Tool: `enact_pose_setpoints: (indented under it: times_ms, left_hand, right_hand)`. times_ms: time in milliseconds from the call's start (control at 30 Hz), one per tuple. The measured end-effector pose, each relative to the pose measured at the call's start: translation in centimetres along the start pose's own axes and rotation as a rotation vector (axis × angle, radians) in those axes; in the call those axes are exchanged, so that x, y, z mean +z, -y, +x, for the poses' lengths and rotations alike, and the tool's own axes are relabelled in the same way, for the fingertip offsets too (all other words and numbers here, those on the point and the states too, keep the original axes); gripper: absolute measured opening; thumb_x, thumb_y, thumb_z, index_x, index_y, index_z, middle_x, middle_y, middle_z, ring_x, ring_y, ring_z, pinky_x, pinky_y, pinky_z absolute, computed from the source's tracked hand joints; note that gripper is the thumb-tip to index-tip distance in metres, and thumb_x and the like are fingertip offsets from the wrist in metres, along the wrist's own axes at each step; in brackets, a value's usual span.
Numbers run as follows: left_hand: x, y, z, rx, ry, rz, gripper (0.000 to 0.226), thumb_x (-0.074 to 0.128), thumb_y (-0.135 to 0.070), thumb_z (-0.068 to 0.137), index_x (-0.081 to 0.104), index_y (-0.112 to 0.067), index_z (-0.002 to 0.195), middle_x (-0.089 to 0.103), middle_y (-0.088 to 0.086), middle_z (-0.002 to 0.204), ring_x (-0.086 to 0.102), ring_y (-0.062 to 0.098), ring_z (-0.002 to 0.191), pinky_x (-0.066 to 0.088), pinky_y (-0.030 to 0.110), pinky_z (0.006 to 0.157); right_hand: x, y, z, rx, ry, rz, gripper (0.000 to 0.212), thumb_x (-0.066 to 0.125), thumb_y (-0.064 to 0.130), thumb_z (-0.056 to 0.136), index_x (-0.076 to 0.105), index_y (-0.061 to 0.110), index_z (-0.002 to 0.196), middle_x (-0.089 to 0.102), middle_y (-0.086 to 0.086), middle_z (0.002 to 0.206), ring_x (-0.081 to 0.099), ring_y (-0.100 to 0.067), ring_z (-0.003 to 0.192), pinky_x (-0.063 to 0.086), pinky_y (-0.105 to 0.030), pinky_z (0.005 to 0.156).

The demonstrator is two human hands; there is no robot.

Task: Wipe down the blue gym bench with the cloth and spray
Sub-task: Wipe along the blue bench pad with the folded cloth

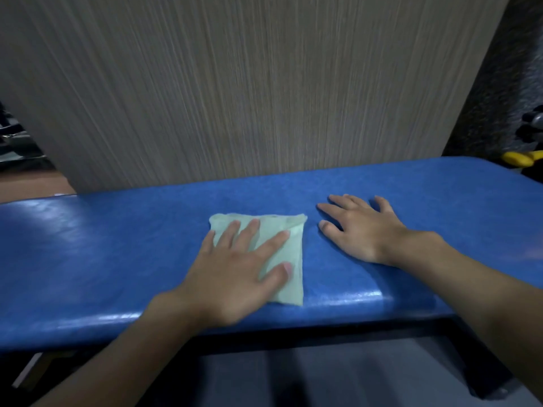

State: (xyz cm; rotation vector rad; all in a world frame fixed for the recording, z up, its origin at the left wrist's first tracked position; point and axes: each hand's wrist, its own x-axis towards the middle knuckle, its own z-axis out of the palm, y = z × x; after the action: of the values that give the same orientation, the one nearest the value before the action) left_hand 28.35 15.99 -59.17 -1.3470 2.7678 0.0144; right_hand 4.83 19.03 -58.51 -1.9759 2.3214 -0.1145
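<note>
Pressing palm-down in the head view, my left grip (232,274) lies flat on the pale green cloth (293,259); the fingers are straight and fanned apart, the thumb tip rests on the cloth's near right part, and nothing is pinched or curled round. The cloth is folded and lies flat about the middle of the blue table (102,259); its near corner comes close to the table's near edge, and its right side shows bare beside my hand. My right grip (358,230) rests flat on the padding just to the right of the cloth, fingers spread wide, palm down; a narrow strip of blue shows between its thumb and the cloth's right edge, so the two are apart. Both bare forearms reach in from the bottom of the picture. The table's skin is glossy, with glare along its near edge and at the left; a grey wood-grain panel (235,83) stands upright right behind its far edge. Past the table's far right end sits something yellow (520,158), too blurred to tell what; beneath the padding runs a dark frame (470,362) over a grey floor (323,377).
</note>
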Motion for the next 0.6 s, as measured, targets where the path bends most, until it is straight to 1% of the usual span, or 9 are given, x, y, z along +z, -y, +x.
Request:
enact_pose_setpoints:
  times_ms: [33, 100, 167, 233, 267, 333, 433, 500, 600]
  left_hand:
    - [0.1, -0.1, -1.0, 0.0, -0.007, 0.005, 0.08, -0.014, -0.078, 0.065, -0.016, -0.063, 0.143, -0.01, -0.007, 0.166, -0.012, 0.02, 0.152, -0.003, 0.05, 0.121]
    - [0.4, -0.3, -2.1, 0.0, -0.015, 0.007, 0.078, -0.014, -0.078, 0.064, -0.019, -0.064, 0.141, -0.012, -0.008, 0.165, -0.013, 0.02, 0.151, -0.003, 0.05, 0.12]
    - [0.3, -0.2, -2.0, -0.004, -0.006, -0.004, 0.077, -0.013, -0.079, 0.064, -0.018, -0.066, 0.139, -0.011, -0.009, 0.165, -0.013, 0.019, 0.151, -0.003, 0.05, 0.12]
    - [0.1, 0.4, -0.5, -0.015, 0.015, -0.024, 0.079, -0.01, -0.081, 0.063, -0.015, -0.067, 0.14, -0.01, -0.01, 0.165, -0.012, 0.018, 0.151, -0.003, 0.05, 0.12]
    - [0.0, 0.9, 0.6, -0.021, 0.028, -0.031, 0.079, -0.008, -0.082, 0.065, -0.012, -0.066, 0.142, -0.009, -0.011, 0.165, -0.011, 0.018, 0.151, -0.003, 0.05, 0.12]
    - [-0.3, 2.2, 3.5, -0.033, 0.05, -0.033, 0.07, 0.004, -0.082, 0.078, -0.007, -0.064, 0.145, -0.008, -0.01, 0.165, -0.01, 0.019, 0.151, -0.003, 0.051, 0.12]
    - [-0.4, 4.3, 9.1, -0.06, 0.054, -0.04, 0.059, 0.015, -0.073, 0.092, -0.002, -0.061, 0.147, -0.006, -0.007, 0.166, -0.008, 0.021, 0.152, -0.005, 0.052, 0.12]
    - [-0.5, 5.8, 13.3, -0.085, 0.046, -0.041, 0.059, 0.015, -0.075, 0.091, 0.001, -0.061, 0.147, -0.002, -0.007, 0.166, -0.004, 0.022, 0.152, -0.002, 0.054, 0.119]
    - [-1.4, 7.3, 17.7, -0.122, 0.044, -0.077, 0.069, 0.01, -0.083, 0.078, 0.006, -0.064, 0.145, 0.006, -0.007, 0.166, 0.003, 0.023, 0.152, 0.002, 0.055, 0.118]
  right_hand:
    - [-0.2, 0.3, 0.1, -0.011, -0.013, -0.015, 0.054, 0.016, 0.054, 0.101, 0.028, 0.035, 0.151, 0.017, 0.009, 0.162, 0.006, -0.012, 0.15, -0.003, -0.054, 0.119]
    - [-0.5, 1.0, 0.5, -0.023, -0.039, 0.061, 0.054, 0.014, 0.053, 0.102, 0.031, 0.036, 0.15, 0.019, 0.01, 0.162, 0.007, -0.012, 0.151, -0.004, -0.055, 0.118]
    - [-0.1, 1.8, 0.9, -0.027, -0.023, 0.117, 0.055, 0.013, 0.052, 0.102, 0.022, 0.036, 0.154, 0.014, 0.01, 0.164, 0.004, -0.01, 0.151, -0.003, -0.053, 0.119]
    - [0.6, 2.0, 1.4, -0.033, 0.01, 0.073, 0.056, 0.011, 0.052, 0.102, 0.015, 0.035, 0.155, 0.008, 0.01, 0.165, 0.001, -0.009, 0.151, -0.002, -0.052, 0.12]
    - [0.8, 1.9, 1.6, -0.033, 0.015, 0.059, 0.057, 0.01, 0.052, 0.102, 0.014, 0.035, 0.156, 0.006, 0.01, 0.165, 0.0, -0.009, 0.151, -0.002, -0.052, 0.12]
    - [1.0, 1.8, 1.7, -0.035, 0.016, 0.051, 0.057, 0.009, 0.053, 0.101, 0.013, 0.036, 0.156, 0.003, 0.011, 0.165, -0.002, -0.009, 0.151, -0.003, -0.051, 0.12]
    - [1.2, 1.7, 1.8, -0.036, 0.021, 0.045, 0.058, 0.008, 0.055, 0.1, 0.012, 0.037, 0.156, 0.0, 0.012, 0.165, -0.005, -0.008, 0.151, -0.004, -0.05, 0.12]
    - [1.3, 1.6, 1.9, -0.036, 0.015, 0.04, 0.059, 0.008, 0.057, 0.099, 0.011, 0.038, 0.155, 0.0, 0.013, 0.165, -0.006, -0.007, 0.15, -0.004, -0.05, 0.12]
    - [1.4, 1.5, 1.9, -0.036, 0.005, 0.045, 0.059, 0.009, 0.058, 0.098, 0.012, 0.04, 0.155, 0.0, 0.015, 0.164, -0.006, -0.006, 0.15, -0.004, -0.049, 0.12]
